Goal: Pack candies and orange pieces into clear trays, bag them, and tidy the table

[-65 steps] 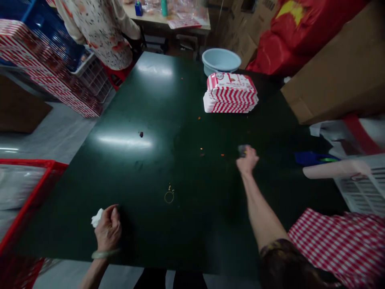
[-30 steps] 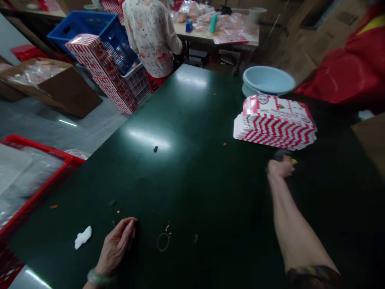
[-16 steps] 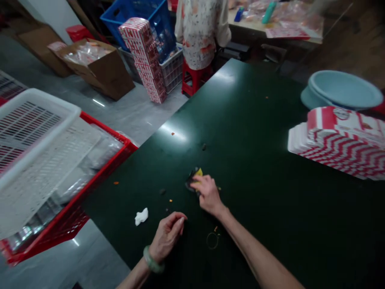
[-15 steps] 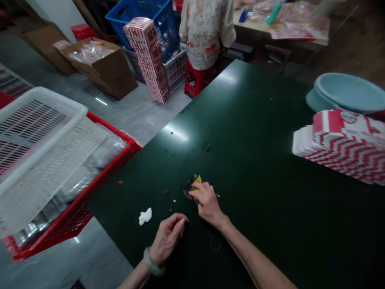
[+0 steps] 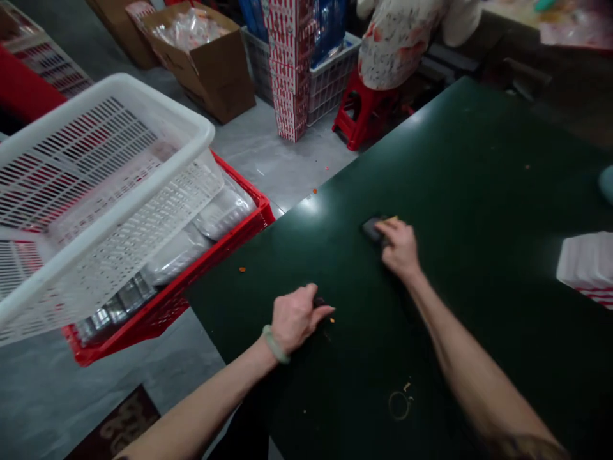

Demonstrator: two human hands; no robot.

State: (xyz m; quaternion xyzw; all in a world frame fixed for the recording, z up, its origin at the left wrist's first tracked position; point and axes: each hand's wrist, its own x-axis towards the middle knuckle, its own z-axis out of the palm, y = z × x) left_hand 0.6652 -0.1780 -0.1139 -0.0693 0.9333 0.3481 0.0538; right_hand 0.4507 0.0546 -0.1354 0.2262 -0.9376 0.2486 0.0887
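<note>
My right hand (image 5: 400, 250) grips a small dark pad (image 5: 372, 230) with a yellow edge, pressing it on the dark green tabletop (image 5: 483, 160). My left hand (image 5: 295, 319), wearing a pale green bangle (image 5: 274, 344), lies curled on the table near its edge. A small dark bit (image 5: 318, 301) shows at its fingertips. The white tissue does not show and may lie under this hand. Nearer me, a thin ring of yellowish wire or band (image 5: 399, 405) lies on the table, apart from both hands.
A white slatted basket (image 5: 115, 185) rests tilted on a red crate (image 5: 211, 268) of plastic-wrapped goods beside the table. Behind stand a cardboard box (image 5: 201, 57), a red-and-white box stack (image 5: 287, 70), and a person's back (image 5: 397, 45) above a red stool (image 5: 364, 112). White-edged boxes (image 5: 587, 265) sit at right.
The view has swung left. My right hand has slid the pad farther across the table, and my left hand has moved onto the spot near the tissue, which no longer shows.
</note>
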